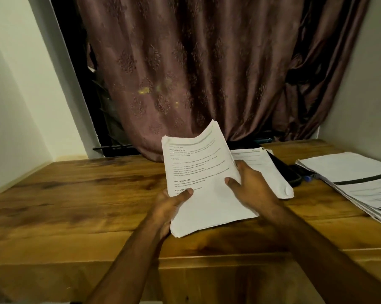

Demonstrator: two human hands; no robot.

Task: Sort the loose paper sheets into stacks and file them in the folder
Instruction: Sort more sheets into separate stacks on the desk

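Both hands are holding a bundle of sheets (203, 178) above the tabletop (75, 205). Left hand (171, 207) is pinching its lower left edge, thumb on top; right hand (248, 185) is gripping the right edge. A second stack (358, 181) is lying far right, possibly in a folder.

I grip matt white printed paper sheets (204, 183) over my glossy, knotty brown wooden table (75, 205); sheeny mauve cloth curtain (196, 69) behind.

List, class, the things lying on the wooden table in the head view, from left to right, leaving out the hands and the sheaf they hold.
Small paper stack → dark folder → blue pen → large paper stack.
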